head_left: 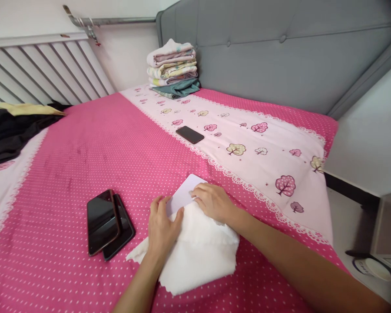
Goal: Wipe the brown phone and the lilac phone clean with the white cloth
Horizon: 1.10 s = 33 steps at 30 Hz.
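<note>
Now left hand (162, 228) and right hand (212, 202) press open-palmed on white cloth (200, 256) covering pale card (184, 194).

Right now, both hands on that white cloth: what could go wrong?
The left hand sits near the stacked phones; a sideways sweep could knock the top one off. The white cloth looks thin and ragged-edged, so it might tear under the right hand. The pale card under its fingertips could crease.

Folded clothes (172, 69) sit stacked by the headboard (280, 56), a black phone (189, 134) lying on the bedsheet (267, 148).
</note>
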### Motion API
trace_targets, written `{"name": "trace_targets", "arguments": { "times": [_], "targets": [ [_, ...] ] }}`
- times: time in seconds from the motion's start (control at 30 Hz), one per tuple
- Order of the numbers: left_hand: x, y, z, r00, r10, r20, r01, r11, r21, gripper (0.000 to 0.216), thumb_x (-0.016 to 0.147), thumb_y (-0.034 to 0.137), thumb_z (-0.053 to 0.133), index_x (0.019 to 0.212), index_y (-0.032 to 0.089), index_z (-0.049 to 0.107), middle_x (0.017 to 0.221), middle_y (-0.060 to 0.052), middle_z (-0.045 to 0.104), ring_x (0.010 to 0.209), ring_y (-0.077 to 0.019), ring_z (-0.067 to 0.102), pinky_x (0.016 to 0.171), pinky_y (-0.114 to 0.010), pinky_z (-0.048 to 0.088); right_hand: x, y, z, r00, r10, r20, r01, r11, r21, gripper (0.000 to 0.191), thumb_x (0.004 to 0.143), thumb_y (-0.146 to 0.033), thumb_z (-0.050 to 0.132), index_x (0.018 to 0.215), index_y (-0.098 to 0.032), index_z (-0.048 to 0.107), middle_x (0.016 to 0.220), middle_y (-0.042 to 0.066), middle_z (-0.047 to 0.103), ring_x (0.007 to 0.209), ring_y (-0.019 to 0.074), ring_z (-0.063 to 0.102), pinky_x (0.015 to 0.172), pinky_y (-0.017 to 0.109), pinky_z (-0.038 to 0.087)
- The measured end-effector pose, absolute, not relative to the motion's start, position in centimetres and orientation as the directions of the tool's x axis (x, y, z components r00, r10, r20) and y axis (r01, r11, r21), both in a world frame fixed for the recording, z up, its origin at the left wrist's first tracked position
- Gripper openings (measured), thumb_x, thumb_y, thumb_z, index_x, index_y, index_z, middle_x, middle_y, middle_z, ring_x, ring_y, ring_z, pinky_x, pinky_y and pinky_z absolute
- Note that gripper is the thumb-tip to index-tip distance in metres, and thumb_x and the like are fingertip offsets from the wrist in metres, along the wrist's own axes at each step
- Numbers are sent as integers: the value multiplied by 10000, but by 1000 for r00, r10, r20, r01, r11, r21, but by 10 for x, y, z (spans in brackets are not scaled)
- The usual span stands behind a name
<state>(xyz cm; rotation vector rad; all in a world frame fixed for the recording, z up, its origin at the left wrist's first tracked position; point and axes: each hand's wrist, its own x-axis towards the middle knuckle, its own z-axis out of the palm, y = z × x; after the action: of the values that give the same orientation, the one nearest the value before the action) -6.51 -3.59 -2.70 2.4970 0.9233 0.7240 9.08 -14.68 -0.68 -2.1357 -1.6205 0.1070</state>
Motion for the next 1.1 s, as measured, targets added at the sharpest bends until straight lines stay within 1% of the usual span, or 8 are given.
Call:
{"name": "trace_targets", "arguments": {
  "times": [0.8, 1.1],
  "targets": [
    [-65, -36, -27, 652, 682, 332, 483, -711, 511, 422, 792, 381, 558, 1118, 114, 560, 1190, -175, 501, 1128, -327, 502, 915, -487, 465, 91, -147, -6, 305, 929, 210, 894, -204, -399, 191, 903, -185, 491, 952, -185, 676, 974, 39, 668, 930, 151, 599, 803, 253, 430],
    [-65, -37, -27, 646, 694, 316, 487, -695, 529, 397, 797, 381, 558, 1118, 149, 550, 1199, -159, 493, 1143, -332, 496, 915, -505, 460, 90, -147, -5, 309, 929, 204, 892, -209, -401, 195, 905, -188, 488, 957, -184, 676, 975, 39, 669, 928, 152, 597, 800, 256, 428]
  ]
}}
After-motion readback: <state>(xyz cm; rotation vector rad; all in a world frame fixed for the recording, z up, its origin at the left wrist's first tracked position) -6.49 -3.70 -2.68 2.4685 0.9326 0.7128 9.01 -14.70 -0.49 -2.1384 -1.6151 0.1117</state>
